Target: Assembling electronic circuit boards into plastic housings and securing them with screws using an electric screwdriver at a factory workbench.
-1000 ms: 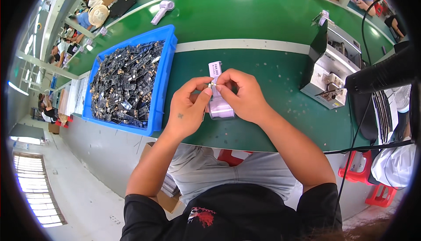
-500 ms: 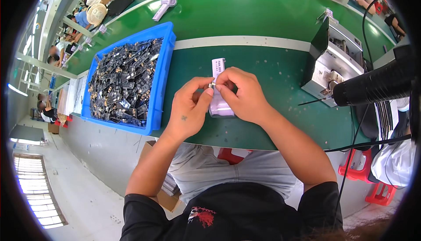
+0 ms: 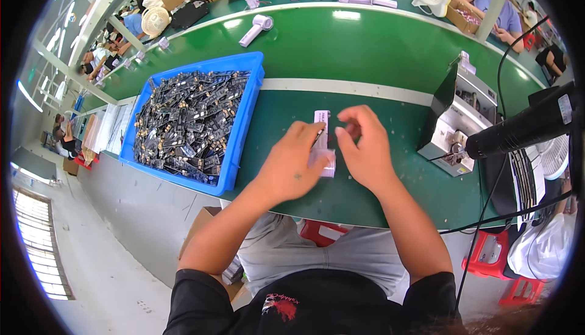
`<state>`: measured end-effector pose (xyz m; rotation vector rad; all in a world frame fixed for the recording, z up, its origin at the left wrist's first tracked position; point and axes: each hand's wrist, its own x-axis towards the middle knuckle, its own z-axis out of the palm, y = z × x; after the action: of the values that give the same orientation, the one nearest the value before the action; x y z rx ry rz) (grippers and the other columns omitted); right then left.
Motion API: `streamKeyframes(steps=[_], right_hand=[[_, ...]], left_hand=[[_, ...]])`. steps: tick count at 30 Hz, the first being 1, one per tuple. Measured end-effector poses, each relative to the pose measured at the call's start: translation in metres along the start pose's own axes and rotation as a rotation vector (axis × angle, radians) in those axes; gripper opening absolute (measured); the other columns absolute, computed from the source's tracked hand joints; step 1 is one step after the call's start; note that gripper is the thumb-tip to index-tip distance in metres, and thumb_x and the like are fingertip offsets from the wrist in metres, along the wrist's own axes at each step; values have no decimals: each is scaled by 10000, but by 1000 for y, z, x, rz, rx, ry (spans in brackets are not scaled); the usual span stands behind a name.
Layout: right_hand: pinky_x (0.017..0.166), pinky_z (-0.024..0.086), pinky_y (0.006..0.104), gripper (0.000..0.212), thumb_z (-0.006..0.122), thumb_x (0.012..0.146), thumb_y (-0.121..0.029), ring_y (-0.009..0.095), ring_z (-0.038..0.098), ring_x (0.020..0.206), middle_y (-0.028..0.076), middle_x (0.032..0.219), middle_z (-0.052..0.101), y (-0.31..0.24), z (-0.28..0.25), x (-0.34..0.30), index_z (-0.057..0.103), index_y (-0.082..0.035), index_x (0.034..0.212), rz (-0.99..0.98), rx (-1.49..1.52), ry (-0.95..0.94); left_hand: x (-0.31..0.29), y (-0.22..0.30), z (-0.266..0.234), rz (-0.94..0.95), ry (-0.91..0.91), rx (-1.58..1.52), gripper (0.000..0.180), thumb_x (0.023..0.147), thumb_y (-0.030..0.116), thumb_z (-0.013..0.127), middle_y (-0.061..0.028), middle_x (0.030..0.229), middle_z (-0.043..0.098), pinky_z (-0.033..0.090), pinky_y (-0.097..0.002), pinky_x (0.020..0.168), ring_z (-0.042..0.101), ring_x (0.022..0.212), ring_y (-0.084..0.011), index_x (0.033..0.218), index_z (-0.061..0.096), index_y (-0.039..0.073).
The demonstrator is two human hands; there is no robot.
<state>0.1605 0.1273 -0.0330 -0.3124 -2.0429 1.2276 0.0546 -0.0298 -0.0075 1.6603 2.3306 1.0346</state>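
Observation:
A lilac handheld-fan handle (image 3: 322, 117) lies lengthwise on the green bench in front of me, with a wider lilac section at its near end. My left hand (image 3: 295, 160) covers its left side, the fingers pressed together on a small dark part (image 3: 319, 133) whose kind I cannot make out. The thumb reaches over the handle's near end. Just to the right, my right hand (image 3: 367, 151) is raised beside the handle, thumb and fingers curved but apart, with nothing visible between them.
A blue tray (image 3: 258, 79) heaped with small dark circuit boards (image 3: 189, 128) stands at left. To the right are a metal box-like device (image 3: 448, 146) and a black cylindrical tool (image 3: 518, 129) with a cable. Beyond the divider lies a lilac fan (image 3: 256, 30); people work across the bench.
Both hands were pinching a tiny piece together above the handle. My right hand has let go and moved right; my left hand has come down over the handle. The view has shifted.

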Motion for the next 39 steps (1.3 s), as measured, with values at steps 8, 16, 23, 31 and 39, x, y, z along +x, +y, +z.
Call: streamKeyframes(steps=[8, 16, 23, 31, 39], right_hand=[[750, 525, 429, 223, 765, 778, -15, 365, 629, 886, 136, 989, 633, -6, -53, -57, 628, -27, 954, -157, -287, -217], [697, 519, 425, 184, 763, 764, -71, 316, 616, 809, 101, 901, 584, 3, -37, -51, 616, -59, 874, -209, -453, -379], [678, 522, 432, 159, 745, 786, -83, 313, 619, 782, 99, 872, 577, 9, -40, -50, 603, -66, 856, -130, -368, -379], [584, 472, 394, 238, 819, 730, -160, 270, 572, 684, 63, 814, 567, 7, -38, -43, 603, -86, 796, -115, -370, -403], [586, 476, 389, 252, 823, 743, -190, 269, 572, 687, 59, 809, 568, 5, -40, -42, 602, -84, 801, -78, -395, -429]], left_hand=[[36, 23, -6, 13, -192, 309, 752, 803, 187, 718, -204, 1214, 545, 586, -473, 790, 672, 977, -400, 1491, 437, 72], [192, -54, 39, 240, 35, 254, 739, 824, 131, 675, -249, 1258, 530, 539, -527, 930, 618, 1069, -454, 1507, 397, 90], [298, -110, 91, 88, 288, 201, 769, 922, 307, 658, -275, 1468, 452, 495, -538, 1043, 569, 1255, -468, 1568, 323, 57], [298, -279, -50, -635, 128, 751, 769, 883, 532, 706, -274, 1344, 646, 510, -503, 1046, 628, 1249, -422, 1369, 585, -51], [297, -319, -70, -593, -48, 627, 563, 874, 370, 711, -279, 1190, 706, 541, -489, 974, 680, 1104, -447, 1322, 646, 35]])
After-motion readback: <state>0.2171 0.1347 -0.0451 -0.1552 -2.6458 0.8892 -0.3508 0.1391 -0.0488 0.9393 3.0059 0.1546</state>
